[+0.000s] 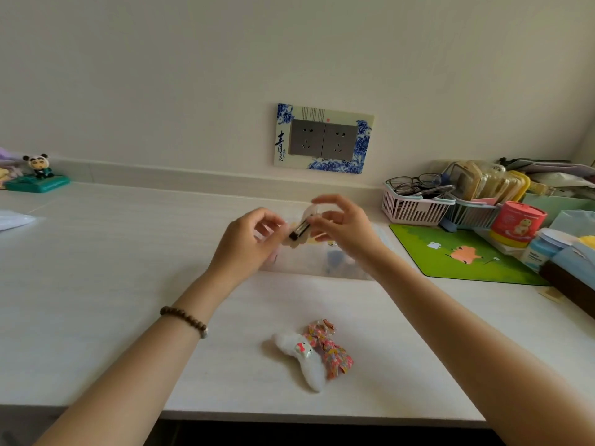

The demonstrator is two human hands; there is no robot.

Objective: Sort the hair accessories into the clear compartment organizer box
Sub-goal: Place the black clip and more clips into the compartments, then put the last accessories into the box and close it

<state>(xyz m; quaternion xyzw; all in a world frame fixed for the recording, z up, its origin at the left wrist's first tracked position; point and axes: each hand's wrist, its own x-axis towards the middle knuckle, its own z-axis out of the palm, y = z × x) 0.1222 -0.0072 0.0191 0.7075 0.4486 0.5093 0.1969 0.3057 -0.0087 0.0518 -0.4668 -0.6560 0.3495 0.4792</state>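
Cream wall (193, 59) rose beyond the left hand (244, 243); double socket (323, 138) (blue-and-white floral surround) sat above the right hand (347, 231). Pale white desk (96, 284) lay under both. Light was soft, even.

White desk (96, 284) with white bow (314, 373), floral bow (336, 355), clear organizer box (322, 265), green mat (467, 255)

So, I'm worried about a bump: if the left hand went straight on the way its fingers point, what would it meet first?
The hair clip held between both hands, then the right hand just beyond it. The left hand points rightward at them, though depth is unclear.
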